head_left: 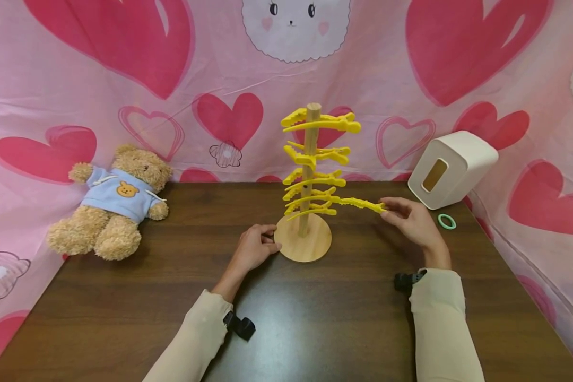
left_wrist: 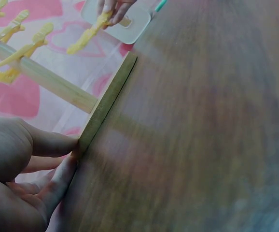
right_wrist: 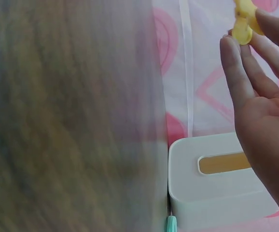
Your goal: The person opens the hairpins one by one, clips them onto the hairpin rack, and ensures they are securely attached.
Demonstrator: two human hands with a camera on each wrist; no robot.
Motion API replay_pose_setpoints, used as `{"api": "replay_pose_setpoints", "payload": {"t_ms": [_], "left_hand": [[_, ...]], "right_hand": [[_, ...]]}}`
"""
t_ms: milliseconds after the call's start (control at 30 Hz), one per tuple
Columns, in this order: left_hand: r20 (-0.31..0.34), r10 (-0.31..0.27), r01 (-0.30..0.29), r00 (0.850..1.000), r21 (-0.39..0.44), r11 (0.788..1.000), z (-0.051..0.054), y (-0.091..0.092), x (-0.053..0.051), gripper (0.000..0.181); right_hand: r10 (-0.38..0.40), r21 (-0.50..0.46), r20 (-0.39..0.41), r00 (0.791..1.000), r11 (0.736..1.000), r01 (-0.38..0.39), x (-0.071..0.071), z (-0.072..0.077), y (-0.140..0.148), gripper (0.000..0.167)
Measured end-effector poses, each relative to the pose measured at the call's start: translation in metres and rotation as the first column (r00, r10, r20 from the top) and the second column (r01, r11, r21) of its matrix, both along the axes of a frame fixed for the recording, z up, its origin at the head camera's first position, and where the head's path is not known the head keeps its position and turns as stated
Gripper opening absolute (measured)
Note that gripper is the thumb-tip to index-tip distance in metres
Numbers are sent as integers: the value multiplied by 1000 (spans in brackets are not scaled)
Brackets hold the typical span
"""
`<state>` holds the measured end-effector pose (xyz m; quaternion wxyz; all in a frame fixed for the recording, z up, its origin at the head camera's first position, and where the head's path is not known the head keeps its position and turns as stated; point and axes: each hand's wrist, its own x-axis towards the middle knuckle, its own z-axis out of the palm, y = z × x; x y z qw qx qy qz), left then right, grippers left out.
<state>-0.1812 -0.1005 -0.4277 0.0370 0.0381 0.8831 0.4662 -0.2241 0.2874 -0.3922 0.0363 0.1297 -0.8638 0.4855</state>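
A wooden stand with a round base (head_left: 305,249) and an upright pole (head_left: 311,139) stands on the table. Several yellow alligator hair clips (head_left: 346,126) are clamped at different heights along the pole. My left hand (head_left: 252,248) holds the left rim of the base between thumb and fingers; the left wrist view shows the fingertips at the base's edge (left_wrist: 103,108). To the right of the pole, my right hand (head_left: 413,223) pinches the end of another yellow hair clip (head_left: 360,202) between thumb and fingers. In the left wrist view this clip (left_wrist: 86,39) is apart from the pole.
At the left sits a teddy bear (head_left: 119,196) in a blue hoodie. A white tissue box (head_left: 458,159) lies tilted at the back right, with a mint-green ring (head_left: 446,222) near it. A pink heart-patterned cloth (head_left: 315,74) hangs behind the brown table (head_left: 286,318).
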Motion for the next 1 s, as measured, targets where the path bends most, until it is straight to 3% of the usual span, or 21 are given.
{"api": "replay_pose_setpoints", "payload": {"t_ms": [100, 367, 600, 1000], "left_hand": [[-2, 0, 0, 1000, -3, 1000, 1, 0, 0, 48], [-7, 0, 0, 1000, -2, 1000, -1, -1, -1, 47], [-9, 0, 0, 1000, -7, 1000, 1, 0, 1, 48], [2, 6, -6, 1000, 0, 1000, 0, 0, 0, 48]], "right_hand": [[9, -8, -32, 999, 1000, -10, -1, -2, -3, 37], [9, 14, 0, 1000, 1000, -9, -2, 0, -16, 35], [-22, 31, -64, 998, 999, 24, -5, -4, -21, 27], [113, 2, -48, 992, 994, -113, -9, -3, -35, 21]]}}
